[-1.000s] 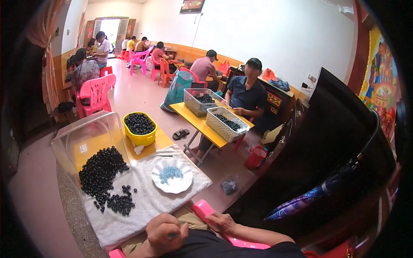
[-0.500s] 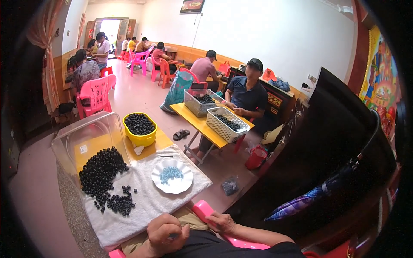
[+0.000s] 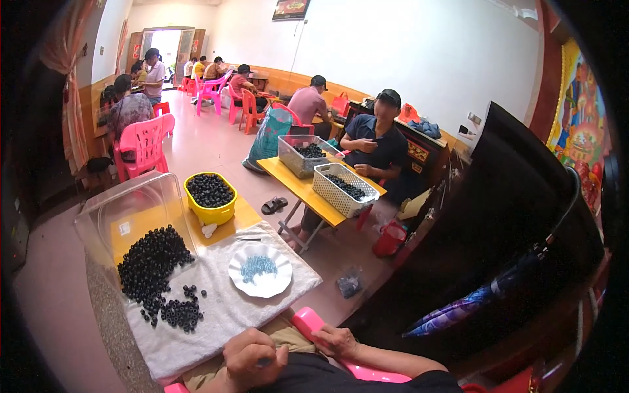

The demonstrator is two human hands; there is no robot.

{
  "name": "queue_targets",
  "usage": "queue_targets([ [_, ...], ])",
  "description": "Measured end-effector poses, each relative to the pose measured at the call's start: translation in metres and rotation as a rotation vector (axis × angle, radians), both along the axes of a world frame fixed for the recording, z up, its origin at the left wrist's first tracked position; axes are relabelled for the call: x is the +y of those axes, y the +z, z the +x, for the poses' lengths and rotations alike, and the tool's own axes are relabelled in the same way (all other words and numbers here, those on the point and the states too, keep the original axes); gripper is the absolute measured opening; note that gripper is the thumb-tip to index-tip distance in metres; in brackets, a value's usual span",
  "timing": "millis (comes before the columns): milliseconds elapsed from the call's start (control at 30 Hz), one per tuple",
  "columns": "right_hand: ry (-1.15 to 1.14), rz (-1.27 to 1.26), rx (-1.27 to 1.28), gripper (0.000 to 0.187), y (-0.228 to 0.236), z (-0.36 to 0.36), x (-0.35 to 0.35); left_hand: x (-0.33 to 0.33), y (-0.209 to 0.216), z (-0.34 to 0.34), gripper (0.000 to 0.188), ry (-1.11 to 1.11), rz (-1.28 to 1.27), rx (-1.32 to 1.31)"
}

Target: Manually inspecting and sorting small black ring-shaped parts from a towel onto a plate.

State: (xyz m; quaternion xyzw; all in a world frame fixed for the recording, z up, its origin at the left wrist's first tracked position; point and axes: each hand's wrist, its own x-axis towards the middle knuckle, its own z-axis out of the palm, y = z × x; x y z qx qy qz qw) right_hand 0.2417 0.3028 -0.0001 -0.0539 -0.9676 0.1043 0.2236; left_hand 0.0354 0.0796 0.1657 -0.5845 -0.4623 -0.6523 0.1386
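My left hand (image 3: pixel 252 357) is curled closed above my lap, near the table's front edge. A small bluish spot shows between its fingers, but I cannot make out what it is. My right hand (image 3: pixel 334 342) rests with fingers bent around the pink chair armrest (image 3: pixel 306 319). On the white towel (image 3: pixel 219 314) in front of me, black beads (image 3: pixel 154 262) spill from a clear plastic bin (image 3: pixel 154 190) lying on its side. A white scalloped plate (image 3: pixel 262 288) with small pale-blue pieces (image 3: pixel 257 267) stands to their right. Tweezers (image 3: pixel 247 238) lie behind the plate.
A yellow tub (image 3: pixel 213 215) of black beads stands at the table's back. Beyond, a co-worker (image 3: pixel 377 147) sits by a folding table (image 3: pixel 295 190) with a clear bin and a white basket (image 3: pixel 347 190). A folded umbrella (image 3: pixel 472 295) hangs at right. Several people sit farther back.
The co-worker at the folding table has raised one hand toward the chest. The view has shifted slightly; my two hands look the same.
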Motion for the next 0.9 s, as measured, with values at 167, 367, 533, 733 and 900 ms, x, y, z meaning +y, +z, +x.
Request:
queue_targets([
  [167, 0.006, -0.017, 0.028, 0.033, -0.0035, -0.0013, 0.0022, 0.0038, -0.0003, 0.0007, 0.034, -0.030, -0.007, -0.008],
  [367, -0.003, 0.002, 0.006, 0.035, -0.0014, -0.0009, 0.0010, 0.0032, -0.0037, 0.0015, 0.035, -0.005, -0.064, -0.017],
  [533, 0.004, 0.015, 0.026, 0.034, -0.0013, -0.0025, 0.0019, 0.0056, -0.0059, 0.0008, 0.035, -0.020, -0.052, -0.024],
  [733, 0.004, 0.010, 0.037, 0.034, -0.0014, -0.0024, 0.0012, 0.0056, -0.0068, 0.0010, 0.035, -0.039, -0.039, -0.023],
  [900, 0.004, 0.010, 0.039, 0.033, 0.0002, -0.0030, 0.0006, 0.0046, -0.0073, 0.0030, 0.035, -0.015, -0.072, -0.022],
])
